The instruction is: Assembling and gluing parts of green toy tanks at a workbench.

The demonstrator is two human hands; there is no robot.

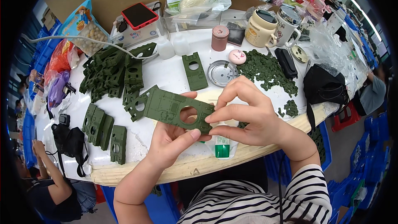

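My left hand point(168, 143) holds a dark green plastic toy tank hull point(163, 105) above the table, thumb at its near edge and fingers beneath. The hull has a large round hole and is tilted down to the right. At its right end, the fingers of my right hand point(255, 120) are closed in a pinch. Whether a small part sits between those fingertips is hidden. Below the hands lies a green-and-white container point(222, 146), partly covered. Another hull point(195, 71) rests flat beyond them, beside a round metal dish point(222, 73).
Left stands a pile of green hulls point(107, 72), with several more point(118, 145) nearer me. Small green parts point(265, 68) are heaped right, near a black case point(286, 63). Mugs point(261, 27), a red-cased phone point(140, 15) and bags line the back. A black bag point(325, 85) hangs over the right edge.
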